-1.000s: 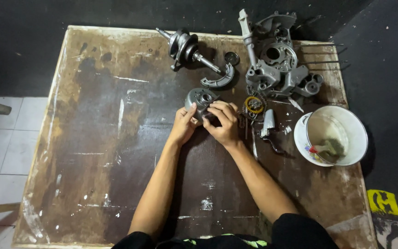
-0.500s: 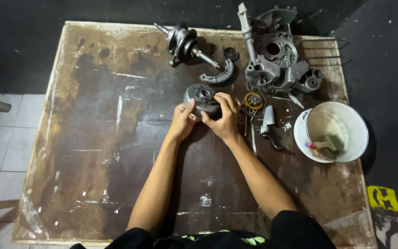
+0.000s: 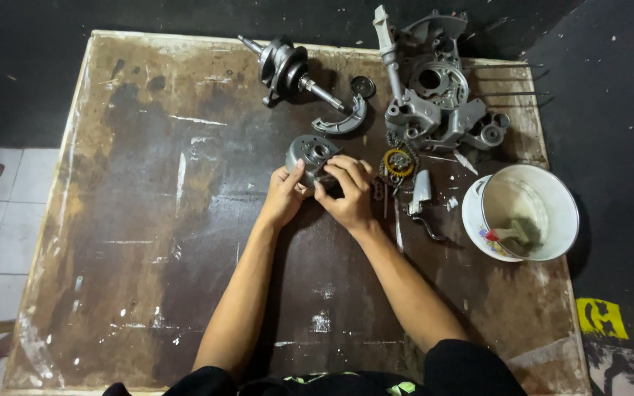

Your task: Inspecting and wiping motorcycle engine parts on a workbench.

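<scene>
- Metal drum [image 3: 311, 155], round and grey, sits near the middle of the stained brown surface [image 3: 148, 220], held between both hands just in front of the person.
- Left hand [image 3: 285, 196] cups the drum's near left side, thumb up against its wall; its fingers are closed on the part.
- Right hand [image 3: 346, 192] wraps the near right side, fingers [image 3: 340, 170] curled over the rim and closed on it too.
- Handling, as a judgement: solid cast or machined metal, so stiff and fairly heavy for its size, likely oily and apt to slip; it will not crush, but a drop could nick its edges.
- Best hold looks to be the outer wall, gripped from opposite sides as now, not the small central boss.
- Orientation: the flat face with its central hole tips up and away from the person; being a short cylinder, its axis runs through that hole, roughly upward and slightly away.
- Nearby: a crankshaft [image 3: 288, 67] lies at the far edge, a grey engine casing [image 3: 434, 95] at the far right, a white bucket [image 3: 544, 198] at the right edge, and a yellow-ringed bearing [image 3: 398, 161] just right of the hands.
</scene>
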